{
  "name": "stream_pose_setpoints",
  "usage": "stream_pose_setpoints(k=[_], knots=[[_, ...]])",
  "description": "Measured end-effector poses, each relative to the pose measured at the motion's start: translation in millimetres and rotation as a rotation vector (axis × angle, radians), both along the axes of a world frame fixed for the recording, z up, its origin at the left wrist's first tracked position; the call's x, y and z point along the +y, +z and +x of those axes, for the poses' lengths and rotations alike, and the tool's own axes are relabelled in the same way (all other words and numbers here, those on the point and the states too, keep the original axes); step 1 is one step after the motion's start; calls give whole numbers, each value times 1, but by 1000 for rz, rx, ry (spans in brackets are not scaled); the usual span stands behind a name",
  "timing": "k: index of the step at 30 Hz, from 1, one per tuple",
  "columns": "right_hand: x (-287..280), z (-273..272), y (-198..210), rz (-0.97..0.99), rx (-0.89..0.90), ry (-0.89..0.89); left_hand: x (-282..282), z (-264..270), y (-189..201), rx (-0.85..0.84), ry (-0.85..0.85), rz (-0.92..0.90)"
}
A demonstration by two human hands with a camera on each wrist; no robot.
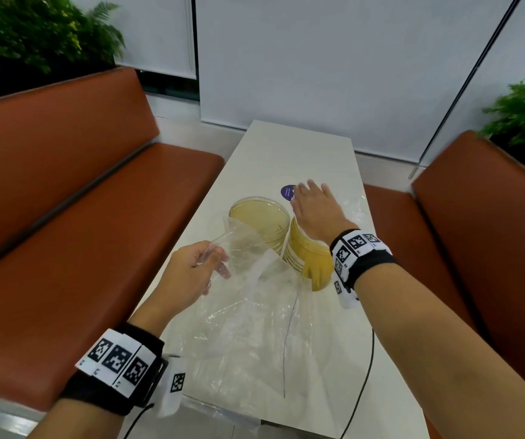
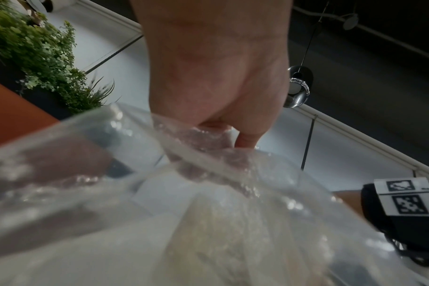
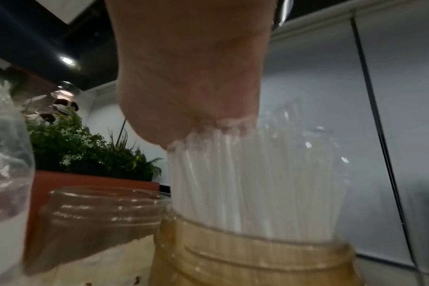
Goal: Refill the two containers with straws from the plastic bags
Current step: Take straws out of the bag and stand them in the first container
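fingers (image 1: pixel 220 264) of the left hand (image 1: pixel 188 274) pinch a clear, empty plastic bag (image 1: pixel 254 312) above the table (image 1: pixel 318 147). beside it stands an empty jar (image 1: pixel 259 218). right hand (image 1: pixel 315 210), fingers straight and together, presses white straws (image 3: pixel 255 174) into the full jar (image 3: pixel 252 257). a hard push could tip it.

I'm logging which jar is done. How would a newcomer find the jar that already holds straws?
Start at the long pale table between the two orange benches; two amber jars stand side by side near its middle. The filled jar is the right one, under the right hand. White straws stand in it, while the left jar looks empty.
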State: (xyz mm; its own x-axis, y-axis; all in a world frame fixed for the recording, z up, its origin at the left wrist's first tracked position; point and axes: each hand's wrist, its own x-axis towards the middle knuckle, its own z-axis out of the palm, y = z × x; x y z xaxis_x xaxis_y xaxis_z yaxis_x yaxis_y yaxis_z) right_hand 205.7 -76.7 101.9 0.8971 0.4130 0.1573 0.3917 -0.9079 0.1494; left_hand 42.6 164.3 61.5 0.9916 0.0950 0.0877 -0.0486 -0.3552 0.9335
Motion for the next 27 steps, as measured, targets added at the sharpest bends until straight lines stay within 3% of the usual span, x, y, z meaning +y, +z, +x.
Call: stream_pose_setpoints(k=[3,5,8,11,14,16,18,20,22,25,27], knots=[[-3,1,10,82,-139,-12,0,0,2,3,-8,3],[-10,2,25,202,-263,-177,0,-1,2,20,-9,-2],[-32,5,14,293,-134,-489,1,-4,3,24,0,-13],[-42,2,-7,487,40,-418,4,-7,3,22,1,-21],[-41,0,3,637,-103,-333,5,-7,2,25,4,-21],[-34,0,11,566,-154,-215,5,-6,2,31,2,-8],[-24,1,5,350,-47,-110,4,-5,2,42,-7,-5],[-16,2,-3,199,82,-146,2,-5,3,35,-17,7],[-11,3,0,202,21,-191,0,-7,7,19,-22,38],[-11,5,6,261,-213,-198,-1,-10,11,17,-18,35],[-15,3,1,243,-155,-203,-1,-11,10,22,-16,18]])
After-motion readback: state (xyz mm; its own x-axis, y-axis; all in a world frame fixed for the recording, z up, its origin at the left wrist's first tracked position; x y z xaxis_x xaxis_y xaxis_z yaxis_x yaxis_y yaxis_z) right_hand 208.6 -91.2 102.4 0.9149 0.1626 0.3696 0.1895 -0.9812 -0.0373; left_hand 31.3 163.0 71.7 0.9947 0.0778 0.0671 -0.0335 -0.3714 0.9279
